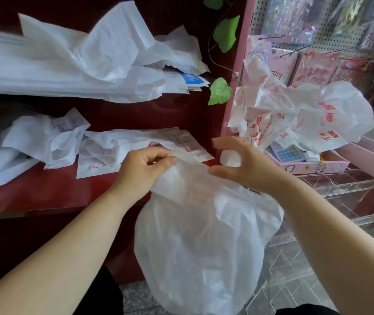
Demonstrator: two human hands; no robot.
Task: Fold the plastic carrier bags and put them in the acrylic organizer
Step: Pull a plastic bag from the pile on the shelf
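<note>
A thin, translucent white carrier bag hangs puffed out, its top edge lifted and creased. Crumpled red-printed bags lie on the red shelf. The clear acrylic organizer stands right of it.

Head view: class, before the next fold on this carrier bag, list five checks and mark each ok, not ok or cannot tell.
1. The left hand pinches the held bag at its top edge: ok.
2. The right hand grips it too: not ok, fingers spread.
3. The held bag is flattened: not ok, it hangs puffed.
4. The acrylic organizer shows a free compartment: ok.
5. The red shelf has bare room for folding: ok.
</note>
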